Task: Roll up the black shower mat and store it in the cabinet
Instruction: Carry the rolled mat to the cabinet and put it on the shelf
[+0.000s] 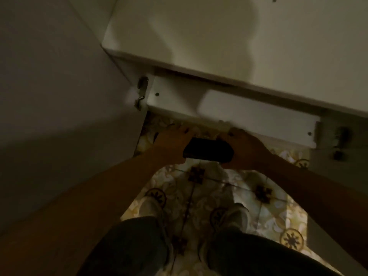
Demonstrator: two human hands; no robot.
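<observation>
The black shower mat [208,151] is already a short, tight roll, held crosswise in the air between the two hands, above the patterned floor tiles [201,188] and just in front of the open cabinet [249,114]; it looks light and soft, a thing that would bend under a squeeze and spring loose if either end were let go; its surface is too dark to tell whether it is rubbery or slick, so a firm wrap round each end seems the safest hold, with pressure kept inward so the coil cannot unwind. The left hand [171,144] is closed round the roll's left end, fingers curled over the top and pointing toward the cabinet; the right hand [242,146] is closed in the same way on the right end, so that the mat spans the gap between the palms and only its middle shows. Both forearms reach forward and down from the bottom corners of the view. Beyond the fingertips lies a white panel [258,124] of the cabinet, seemingly a shelf or inner board seen edge-on under the pale top surface [199,36]; a metal hinge [142,92] sits at its left end beside the swung-out door [59,96]. By the look of it the rolling is done and the storing remains; the roll has yet to pass inside. Below, the person's two shoes [151,208] stand on the tiles.
</observation>
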